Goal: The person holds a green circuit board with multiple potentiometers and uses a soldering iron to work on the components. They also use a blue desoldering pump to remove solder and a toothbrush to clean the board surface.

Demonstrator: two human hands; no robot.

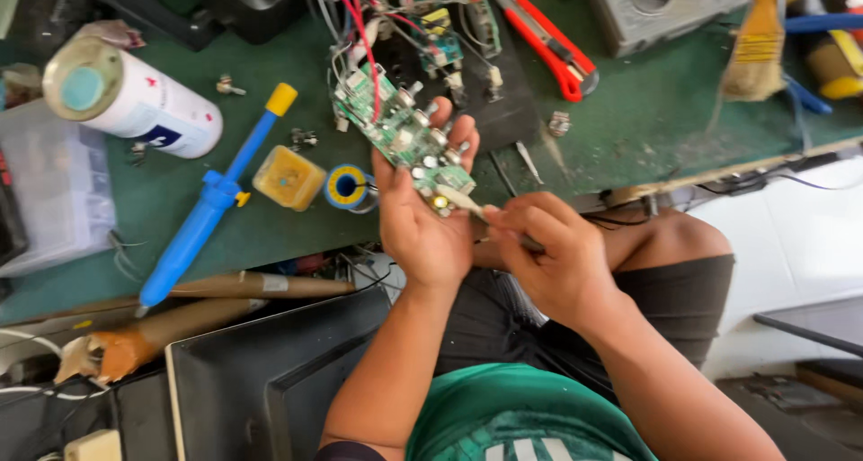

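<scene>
My left hand (422, 218) holds a green circuit board (395, 128) with silver knobs and red and white wires running up from it. The board lies across my fingers, tilted toward the bench. My right hand (548, 254) grips a thin tool (467, 202) like a pen, its pale tip touching the near end of the board. Both hands hover over my lap at the front edge of the green workbench (270, 218).
On the bench lie a blue desoldering pump (202, 214), a white spray can (135, 97), a yellow flux tin (288, 178), a solder spool (346, 187), a red utility knife (548, 43), a brush (755, 57) and a grey meter (656, 3). A dark panel (270, 380) leans below.
</scene>
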